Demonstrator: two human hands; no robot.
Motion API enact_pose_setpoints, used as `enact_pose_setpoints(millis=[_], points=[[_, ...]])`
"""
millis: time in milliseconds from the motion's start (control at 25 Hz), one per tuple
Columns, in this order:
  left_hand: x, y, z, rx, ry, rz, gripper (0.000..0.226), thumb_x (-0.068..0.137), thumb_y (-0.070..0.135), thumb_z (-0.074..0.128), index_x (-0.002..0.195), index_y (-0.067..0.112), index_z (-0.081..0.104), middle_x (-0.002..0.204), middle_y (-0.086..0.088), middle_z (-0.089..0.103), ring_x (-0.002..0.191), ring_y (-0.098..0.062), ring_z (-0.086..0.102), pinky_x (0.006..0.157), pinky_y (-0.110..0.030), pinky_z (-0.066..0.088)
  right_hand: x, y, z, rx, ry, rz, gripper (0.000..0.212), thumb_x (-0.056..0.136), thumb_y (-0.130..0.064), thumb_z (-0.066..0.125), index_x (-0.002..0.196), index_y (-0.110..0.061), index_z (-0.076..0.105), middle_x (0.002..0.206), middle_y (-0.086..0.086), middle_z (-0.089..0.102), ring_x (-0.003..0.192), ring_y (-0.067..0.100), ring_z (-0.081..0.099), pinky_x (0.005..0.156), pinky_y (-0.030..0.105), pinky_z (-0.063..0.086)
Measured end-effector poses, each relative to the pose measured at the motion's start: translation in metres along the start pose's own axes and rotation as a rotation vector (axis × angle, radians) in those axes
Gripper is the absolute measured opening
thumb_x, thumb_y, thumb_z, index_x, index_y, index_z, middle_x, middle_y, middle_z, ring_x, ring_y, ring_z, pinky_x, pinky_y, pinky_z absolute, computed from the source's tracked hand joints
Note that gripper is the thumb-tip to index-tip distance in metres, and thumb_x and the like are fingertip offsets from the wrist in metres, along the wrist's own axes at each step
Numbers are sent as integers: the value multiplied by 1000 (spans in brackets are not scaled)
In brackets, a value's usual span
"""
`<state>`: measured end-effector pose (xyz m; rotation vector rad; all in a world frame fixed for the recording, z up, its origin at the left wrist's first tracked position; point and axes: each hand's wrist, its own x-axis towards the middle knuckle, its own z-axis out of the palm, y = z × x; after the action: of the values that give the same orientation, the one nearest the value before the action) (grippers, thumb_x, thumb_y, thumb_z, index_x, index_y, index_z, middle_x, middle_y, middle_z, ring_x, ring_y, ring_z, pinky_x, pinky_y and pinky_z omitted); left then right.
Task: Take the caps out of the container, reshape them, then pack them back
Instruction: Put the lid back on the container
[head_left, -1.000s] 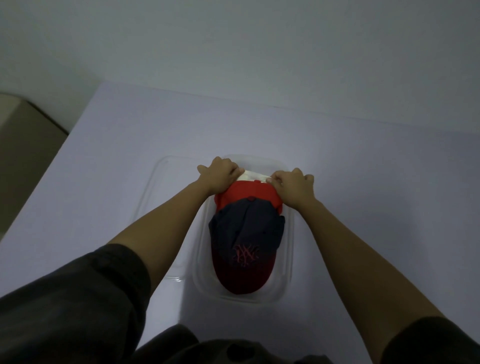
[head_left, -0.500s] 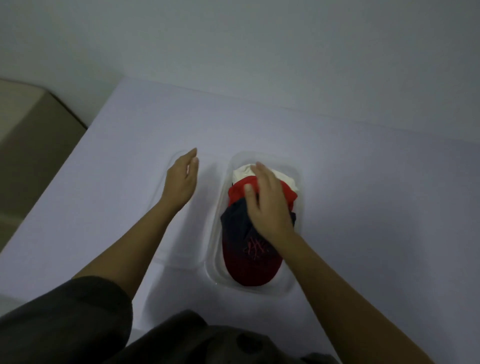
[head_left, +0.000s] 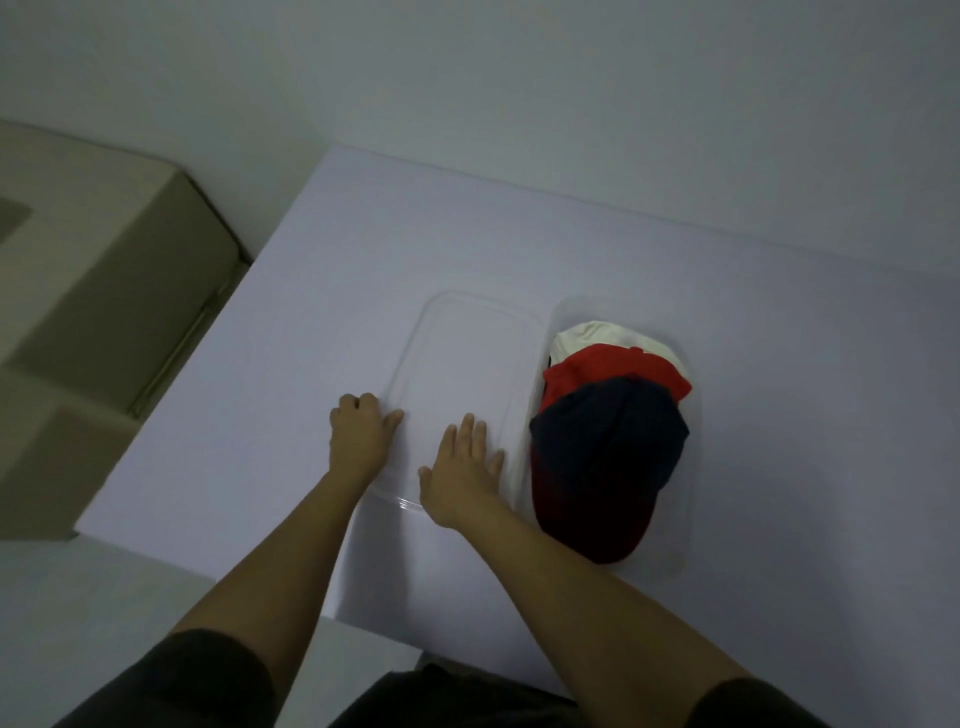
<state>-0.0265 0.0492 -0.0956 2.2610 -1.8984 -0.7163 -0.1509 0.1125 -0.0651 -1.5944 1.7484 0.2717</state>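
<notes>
**Work surface.** A white counter (head_left: 519, 234) carries two clear plastic parts side by side: a container (head_left: 675, 561) on the right and its lid (head_left: 467, 364), which lies flat on the counter just left of it. The long edges of the two parts run next to each other.

**Caps.** Three caps sit inside the container, nested in a row and overlapping.
- White cap (head_left: 597, 338): at the far end, mostly covered.
- Red cap (head_left: 613, 369): in the middle, overlapping the white one.
- Navy cap (head_left: 608, 436): nearest the person, on top of the red one. Its dark red brim (head_left: 587, 519) points toward the near end of the container.

**Left hand.** The left hand (head_left: 361, 436) is at the near left edge of the lid. Its fingers (head_left: 358, 402) are curled under at the knuckles, and one digit reaches out to the lid's rim. Whether they clamp the rim cannot be told.

**Right hand.** The right hand (head_left: 462, 473) lies palm down on the near part of the lid. Its fingers (head_left: 467, 428) are straight and slightly apart, holding nothing. It is beside the container and does not touch the caps.

**Surroundings.** Both forearms are bare, with dark sleeves (head_left: 182, 680) at the lower edge. A beige cardboard box (head_left: 104, 270) stands to the left, below counter level.
</notes>
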Motion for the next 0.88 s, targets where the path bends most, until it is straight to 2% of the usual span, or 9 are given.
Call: enact_pose_setpoints(millis=[120, 240, 320, 440, 520, 640, 720, 800, 880], points=[[4, -4, -8, -129, 18, -12, 37, 95, 28, 49, 109, -7, 48, 110, -28, 54, 98, -39, 51, 80, -41, 41, 5, -7, 6, -2, -12, -18, 70, 101, -37, 27, 147, -4, -14, 154, 14, -27, 143, 32, -22, 115, 56, -3], [4, -13, -22, -285, 10, -18, 30, 95, 32, 48, 101, 4, 41, 98, -18, 59, 80, -31, 55, 67, -36, 43, 3, -15, 9, 48, 36, -60, 69, 101, -38, 27, 148, -7, -14, 155, 11, -27, 144, 30, -21, 115, 54, -4], [2, -21, -32, -391, 8, -7, 33, 91, 38, 55, 100, 9, 42, 97, -11, 58, 77, -30, 59, 65, -34, 46, 1, -17, 9, 81, 71, -77, 68, 101, -39, 26, 148, -9, -12, 155, 9, -25, 144, 29, -21, 115, 53, -5], [-3, -28, -56, -635, 82, -44, 36, 85, 33, 66, 107, 9, 49, 103, -6, 57, 70, -24, 60, 60, -28, 49, 2, -16, 3, 141, 165, -104, 65, 99, -45, 27, 150, -22, -5, 156, 7, -25, 144, 27, -21, 114, 54, -5], [-4, -30, -73, -771, 145, -81, 36, 83, 28, 68, 109, 9, 51, 108, -9, 57, 73, -18, 58, 61, -30, 52, 1, -19, -11, 237, 247, -120, 68, 96, -51, 32, 150, -27, -2, 155, 6, -27, 144, 24, -21, 113, 58, -4], [-6, -26, -99, -961, 199, -107, 33, 83, 27, 69, 105, 13, 49, 111, -14, 57, 84, -25, 58, 60, -30, 50, -6, -29, -46, 375, 478, -200, 80, 91, -53, 44, 151, -22, 1, 156, 4, -27, 146, 22, -13, 114, 55, 3], [-12, -12, -111, -1051, 195, -80, 29, 84, 27, 68, 102, 16, 49, 105, -13, 58, 83, -25, 56, 58, -28, 48, -14, -26, -76, 547, 661, -195, 81, 90, -50, 49, 151, -19, 5, 158, 7, -17, 147, 24, -3, 116, 44, 9], [-26, 15, -115, -1104, 179, -12, 24, 86, 26, 66, 101, 19, 48, 99, -11, 57, 78, -22, 54, 57, -27, 46, -26, -5, -105, 758, 713, -209, 80, 92, -41, 53, 151, -16, 6, 160, 8, 0, 147, 23, 11, 118, 33, 12], [-43, 48, -106, -1084, 93, 50, 33, 88, 23, 62, 115, 20, 43, 98, -10, 56, 70, -20, 55, 58, -27, 47, -45, 34, -117, 849, 718, -203, 75, 94, -31, 53, 151, -15, 6, 158, 7, 16, 143, 21, 25, 118, 38, 22]])
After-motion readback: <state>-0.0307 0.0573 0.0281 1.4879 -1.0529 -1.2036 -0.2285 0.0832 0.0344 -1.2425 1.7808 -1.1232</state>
